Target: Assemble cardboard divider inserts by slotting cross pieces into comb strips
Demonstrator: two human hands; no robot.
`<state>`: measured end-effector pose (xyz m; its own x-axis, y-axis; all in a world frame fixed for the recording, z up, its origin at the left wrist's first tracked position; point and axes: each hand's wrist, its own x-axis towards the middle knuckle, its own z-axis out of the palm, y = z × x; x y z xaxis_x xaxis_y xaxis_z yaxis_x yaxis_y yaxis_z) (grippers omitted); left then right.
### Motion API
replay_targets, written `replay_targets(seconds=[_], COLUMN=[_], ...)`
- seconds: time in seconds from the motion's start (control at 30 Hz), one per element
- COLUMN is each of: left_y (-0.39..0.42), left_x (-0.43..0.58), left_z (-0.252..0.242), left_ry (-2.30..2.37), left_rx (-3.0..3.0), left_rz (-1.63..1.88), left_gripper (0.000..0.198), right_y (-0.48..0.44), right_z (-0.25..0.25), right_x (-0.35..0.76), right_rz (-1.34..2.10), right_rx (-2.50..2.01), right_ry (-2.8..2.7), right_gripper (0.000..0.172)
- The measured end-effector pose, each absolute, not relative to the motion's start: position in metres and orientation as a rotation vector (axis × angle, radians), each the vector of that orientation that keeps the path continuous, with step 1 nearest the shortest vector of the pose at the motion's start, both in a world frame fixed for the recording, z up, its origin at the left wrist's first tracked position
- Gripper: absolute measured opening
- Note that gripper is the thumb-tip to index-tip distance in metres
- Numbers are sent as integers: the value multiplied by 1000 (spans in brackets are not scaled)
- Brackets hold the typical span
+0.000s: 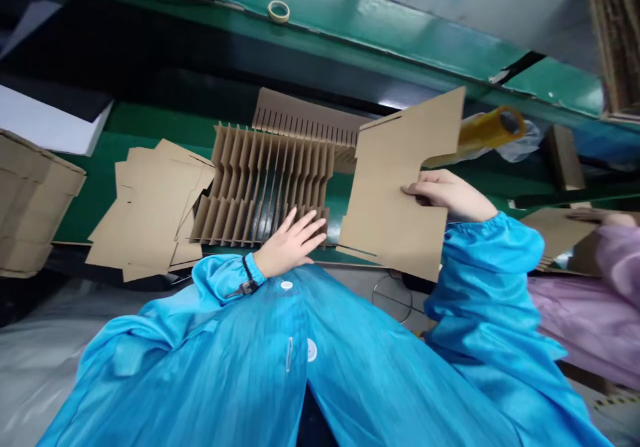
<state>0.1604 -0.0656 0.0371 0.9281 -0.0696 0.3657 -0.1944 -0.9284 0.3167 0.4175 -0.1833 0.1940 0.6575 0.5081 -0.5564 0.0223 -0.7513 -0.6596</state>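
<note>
On the green work table [95,194] in front of the person, a slotted cardboard divider [260,187] stands with many thin ribs in a row, and a second slotted cardboard strip [305,119] stands just behind it on the far side. The left hand [289,244] is open with the fingers spread, and it rests on the near end of the divider without gripping it. A black wrist strap [244,286] hangs at that blue sleeve's cuff. The right hand [453,195] is closed on the edge of a flat cardboard sheet [393,187], which is held up and tilted to the right of the divider. Just left of the divider lies a pile of flat cardboard blanks [150,207], and stacked cardboard boxes [30,200] are at the far left edge. Behind the sheet is a yellow roll [493,130] partly wrapped in clear plastic, and a roll of masking tape [279,11] lies farther away. At the right, a co-worker in a pink smock [585,320] has a hand [595,216] on another piece of cardboard [555,234].
</note>
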Motion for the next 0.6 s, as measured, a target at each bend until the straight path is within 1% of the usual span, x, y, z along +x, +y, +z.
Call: replay_targets(seconds=[0.07,0.17,0.27,0.6], left_y=[-62,-59,-59,-60], left_x=[159,159,160,163], left_z=[24,13,10,11], left_ry=[-156,-148,-143,-145], left_rx=[2803,2854,2881,2880], left_rz=[373,306,315,344], left_gripper=[66,58,50,44], right_y=[-178,-164,-153,-130], right_z=[191,181,173,171], right_x=[420,419,416,424], right_rz=[1088,1130,1146,1131], right_rx=[-2293,-2301,-2358,-2585], right_ry=[-473,-580,-639,-772], right_gripper=[38,39,42,40])
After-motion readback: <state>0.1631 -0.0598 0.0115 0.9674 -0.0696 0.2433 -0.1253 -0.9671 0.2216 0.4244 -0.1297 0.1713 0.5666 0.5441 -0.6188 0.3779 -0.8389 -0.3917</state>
